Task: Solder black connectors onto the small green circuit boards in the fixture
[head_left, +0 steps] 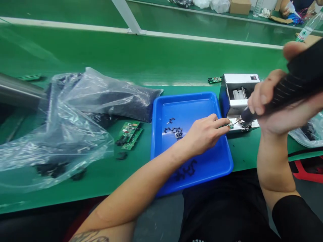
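Observation:
Above the right side of the blue tray (186,101), my left hand (208,132) pinches a small green circuit board (230,125) at the front of a silver machine (241,79). My right hand (280,104) is wrapped round a black power screwdriver (297,75), whose tip end points down at the machine's front ledge. Small black clips (188,169) lie in the tray's near part. More small black and metallic pieces (178,132) sit near its middle. The exact contact between tool tip and board is too small to tell.
Clear plastic bags of dark parts (101,97) cover the left of the green table. Circuit boards (130,134) lie left of the tray. Another board (215,80) lies behind it, beside the machine. A further bag (309,131) is at the right. A person's hand (285,11) shows far back.

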Demonstrator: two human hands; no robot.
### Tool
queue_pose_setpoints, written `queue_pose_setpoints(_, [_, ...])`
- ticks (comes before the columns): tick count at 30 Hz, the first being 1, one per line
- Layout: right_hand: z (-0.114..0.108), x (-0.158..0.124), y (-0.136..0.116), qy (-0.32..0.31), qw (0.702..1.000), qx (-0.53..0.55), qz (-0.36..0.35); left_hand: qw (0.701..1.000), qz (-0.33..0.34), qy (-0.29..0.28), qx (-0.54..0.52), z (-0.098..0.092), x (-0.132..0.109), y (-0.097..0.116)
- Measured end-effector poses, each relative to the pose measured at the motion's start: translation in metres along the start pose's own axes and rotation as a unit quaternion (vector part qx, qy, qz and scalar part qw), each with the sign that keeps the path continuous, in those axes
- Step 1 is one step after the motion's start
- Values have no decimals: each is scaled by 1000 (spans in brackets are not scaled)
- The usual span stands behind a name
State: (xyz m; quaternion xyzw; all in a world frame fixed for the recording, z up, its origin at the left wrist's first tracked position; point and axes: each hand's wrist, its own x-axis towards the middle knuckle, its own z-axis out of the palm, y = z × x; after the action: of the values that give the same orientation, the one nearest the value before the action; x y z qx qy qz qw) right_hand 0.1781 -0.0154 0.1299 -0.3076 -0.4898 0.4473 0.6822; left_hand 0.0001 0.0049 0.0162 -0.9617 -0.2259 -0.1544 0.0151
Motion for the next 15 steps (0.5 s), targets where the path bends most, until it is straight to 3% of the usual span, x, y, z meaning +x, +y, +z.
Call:
queue_pose_setpoints(3, [2, 11, 19, 17, 999, -8, -32, 1000, 7, 3, -5, -1, 0, 0])
queue_pose_setpoints(6, [-6, 18, 31, -9, 999, -13, -44, 1000, 11, 4, -5, 0, 0, -1])
queue_pose_setpoints(15, [-17, 16, 37, -47, 998, -23, -37, 1000, 11, -6, -7, 1, 0, -2])
